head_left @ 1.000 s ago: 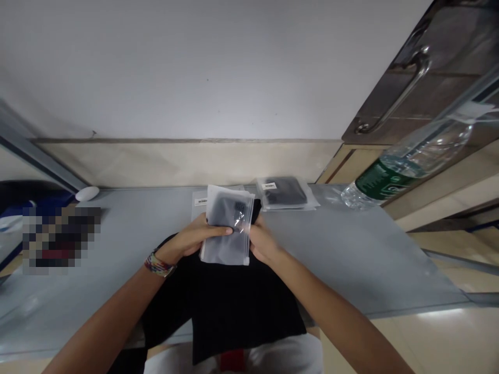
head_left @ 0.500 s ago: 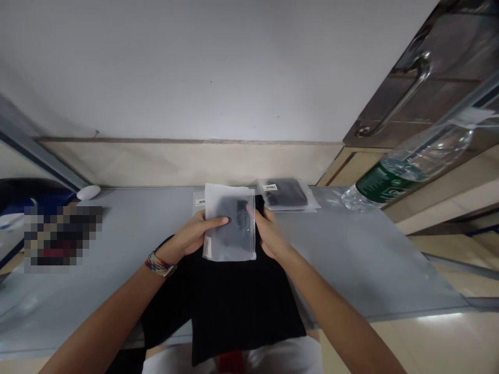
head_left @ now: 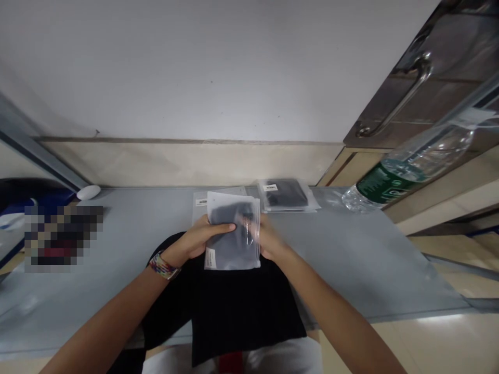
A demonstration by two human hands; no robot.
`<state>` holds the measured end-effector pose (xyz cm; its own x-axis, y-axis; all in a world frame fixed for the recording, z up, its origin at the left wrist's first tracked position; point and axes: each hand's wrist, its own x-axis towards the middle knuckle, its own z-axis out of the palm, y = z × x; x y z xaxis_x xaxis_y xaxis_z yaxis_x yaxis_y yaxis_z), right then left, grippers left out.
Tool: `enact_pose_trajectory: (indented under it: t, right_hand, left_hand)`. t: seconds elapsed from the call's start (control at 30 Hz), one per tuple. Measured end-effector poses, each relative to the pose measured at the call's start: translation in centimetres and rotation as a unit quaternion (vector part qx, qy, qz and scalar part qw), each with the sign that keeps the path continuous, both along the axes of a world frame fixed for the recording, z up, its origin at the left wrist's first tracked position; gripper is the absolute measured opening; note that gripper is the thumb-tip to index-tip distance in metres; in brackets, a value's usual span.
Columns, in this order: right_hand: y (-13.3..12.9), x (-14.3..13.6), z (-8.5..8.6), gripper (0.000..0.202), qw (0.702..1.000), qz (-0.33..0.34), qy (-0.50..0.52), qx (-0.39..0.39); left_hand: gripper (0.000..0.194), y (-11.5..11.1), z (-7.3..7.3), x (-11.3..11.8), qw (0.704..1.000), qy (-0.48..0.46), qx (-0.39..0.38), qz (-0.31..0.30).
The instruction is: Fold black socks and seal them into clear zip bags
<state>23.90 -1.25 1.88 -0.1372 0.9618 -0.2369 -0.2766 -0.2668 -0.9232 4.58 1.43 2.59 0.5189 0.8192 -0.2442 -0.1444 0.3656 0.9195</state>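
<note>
A multicoloured patterned band (head_left: 161, 264) circles the left wrist (head_left: 175, 253), both forearms (head_left: 327, 296) are bare, and whitish legwear (head_left: 283, 356) shows below.

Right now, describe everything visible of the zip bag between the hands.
The zip bag looks like flat, translucent plastic, with a dark shape showing through. It has a white label at lower left, dark print and glare towards the right, and a closure strip down its right edge. The left hand grips its left side, thumb across the face; the right hand, blurred, meets the right edge, fingers inside or behind, unclear which.
</note>
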Motion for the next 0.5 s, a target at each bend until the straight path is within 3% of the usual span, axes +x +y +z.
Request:
enact_pose_trajectory:
  t: [0.17,0.33,0.4,0.5]
  right_hand:
    - [0.2,-0.1,0.4,0.044,0.999,-0.04,0.028,0.008]
    - [0.0,2.1,1.6,0.03,0.974,0.025,-0.156,0.164]
    - [0.0,2.8,1.8,0.03,0.968,0.034,-0.194,0.156]
    - [0.2,2.9,1.5,0.036,0.982,0.031,-0.163,0.095]
  left_hand:
    - [0.044,0.5,0.0,-0.4,0.999,-0.013,-0.04,0.018]
    - [0.043,0.7,0.0,-0.5,0.998,-0.004,-0.042,0.04]
    - [0.043,0.7,0.1,-0.5,0.998,-0.009,-0.036,0.047]
    - [0.043,0.7,0.2,-0.6,0.999,-0.015,-0.026,0.046]
